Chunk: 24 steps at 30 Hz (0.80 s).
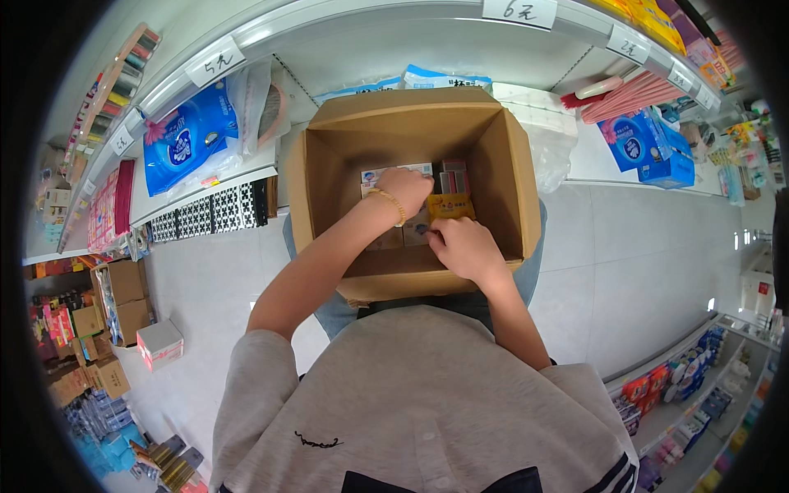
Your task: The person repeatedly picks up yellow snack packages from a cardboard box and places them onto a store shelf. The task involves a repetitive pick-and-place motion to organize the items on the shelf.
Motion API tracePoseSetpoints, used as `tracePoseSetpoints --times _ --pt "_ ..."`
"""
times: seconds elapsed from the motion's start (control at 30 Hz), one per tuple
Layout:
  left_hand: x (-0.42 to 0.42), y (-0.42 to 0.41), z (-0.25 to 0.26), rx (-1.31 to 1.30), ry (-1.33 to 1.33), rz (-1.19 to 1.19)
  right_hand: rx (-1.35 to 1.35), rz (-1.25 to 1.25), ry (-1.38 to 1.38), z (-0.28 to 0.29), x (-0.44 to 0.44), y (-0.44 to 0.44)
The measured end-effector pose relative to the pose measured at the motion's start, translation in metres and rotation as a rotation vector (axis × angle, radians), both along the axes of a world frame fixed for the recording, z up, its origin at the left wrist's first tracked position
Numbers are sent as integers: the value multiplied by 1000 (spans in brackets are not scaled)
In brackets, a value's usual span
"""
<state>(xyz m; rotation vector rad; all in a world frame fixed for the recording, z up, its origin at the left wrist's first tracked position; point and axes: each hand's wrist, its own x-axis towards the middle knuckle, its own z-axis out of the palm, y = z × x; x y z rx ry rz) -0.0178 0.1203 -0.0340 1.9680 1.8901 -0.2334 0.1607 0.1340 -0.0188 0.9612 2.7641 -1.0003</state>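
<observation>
An open cardboard box (pixel 400 145) rests before me at my lap, and both my hands reach down inside it. My left hand (pixel 404 192), with a beaded bracelet at the wrist, is curled over several small white printed boxes (pixel 376 175) on the bottom. Its fingertips are hidden behind the back of the hand. At the lower edge of a yellow printed packet (pixel 451 207) is my right hand (pixel 465 245), thumb and fingers bent. Whether it grips anything cannot be seen. Small pink-and-grey boxes (pixel 456 180) lie beyond the yellow packet.
A shelf with blue tissue packs (pixel 191 138), white paper packs (pixel 536 111) and a blue carton (pixel 650 148) stands behind the box. Above runs a shelf edge (pixel 370 20) with price tags. A small white carton (pixel 160 345) sits on the floor at left. Stocked shelves (pixel 690 394) stand at right.
</observation>
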Motion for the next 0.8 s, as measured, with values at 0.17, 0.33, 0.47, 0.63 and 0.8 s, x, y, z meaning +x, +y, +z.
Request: tracePoseSetpoints --times 0.17,0.33,0.47,0.63,0.8 --pt "7 36 -80 -194 -55 -116 -4 -47 71 9 6 -3" --pt "0 47 -205 -271 -282 330 -7 -40 108 10 8 -8" --pt "8 32 -256 -196 -629 691 13 -20 220 7 10 -7" --pt "31 31 -267 -52 -619 875 7 -9 202 6 12 -9" --pt "27 27 -242 -135 -757 813 11 -24 229 1 14 -7"
